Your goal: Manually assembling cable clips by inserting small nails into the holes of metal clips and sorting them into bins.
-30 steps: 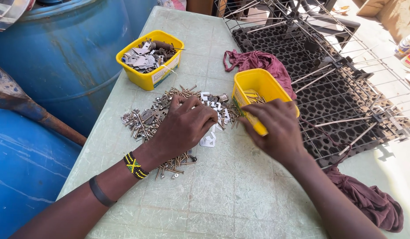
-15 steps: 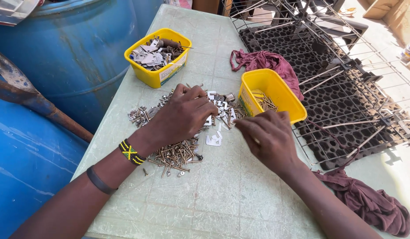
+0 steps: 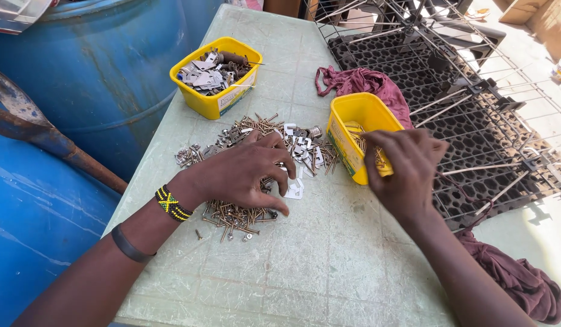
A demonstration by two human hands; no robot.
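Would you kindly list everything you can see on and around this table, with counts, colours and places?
Table: one, pale green, centre.
Tub of plates: one, yellow, far left of table, holds grey metal plates.
Tub of screws: one, yellow, right of centre, at the right hand.
Pile of screws and brackets: one loose heap, brown and silver, under and around the left hand.
Cloths: two, maroon; one behind the tub of screws, one at the lower right.
Barrels: two, blue, left of table.
Rack: one, black plastic grid with metal rods, right.
Wristbands: two; one striped green, yellow and black, one plain black, on the left forearm.
Left hand: on the pile.
Right hand: at the tub of screws.
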